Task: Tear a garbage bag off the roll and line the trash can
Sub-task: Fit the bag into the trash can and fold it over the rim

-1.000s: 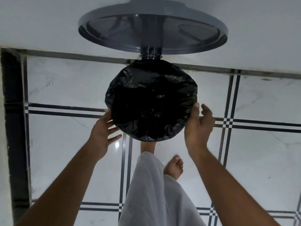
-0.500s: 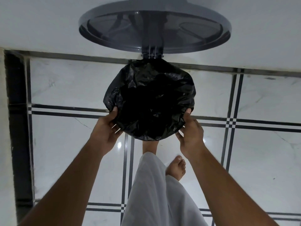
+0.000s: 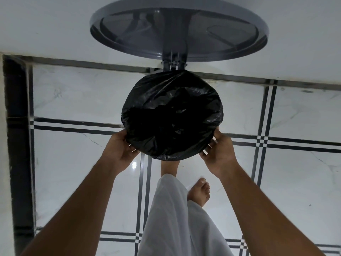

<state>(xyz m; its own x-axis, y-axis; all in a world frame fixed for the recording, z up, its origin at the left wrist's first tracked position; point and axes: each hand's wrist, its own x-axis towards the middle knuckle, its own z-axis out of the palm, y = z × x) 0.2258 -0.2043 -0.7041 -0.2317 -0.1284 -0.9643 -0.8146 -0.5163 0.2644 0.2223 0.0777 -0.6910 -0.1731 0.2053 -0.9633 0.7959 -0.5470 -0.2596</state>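
Observation:
A black garbage bag [image 3: 171, 115] covers the round mouth of the trash can, its plastic folded over the rim all the way round; the can's body is hidden under it. The grey round lid [image 3: 179, 28] stands open behind, hinged at the back of the can. My left hand [image 3: 120, 146] grips the bag's folded edge at the lower left of the rim, thumb on top and fingers underneath. My right hand [image 3: 218, 151] grips the edge at the lower right in the same way.
The can stands against a white wall [image 3: 46, 24] on a glossy white tiled floor [image 3: 73, 100] with dark stripes. A dark vertical edge [image 3: 17, 145] runs down the left. My white trouser leg [image 3: 175, 218] and bare foot [image 3: 199, 193] are just below the can.
Both hands moved in from beside the can and closed on the bag's edge. The bag's overhang now lies smoother and tighter around the rim.

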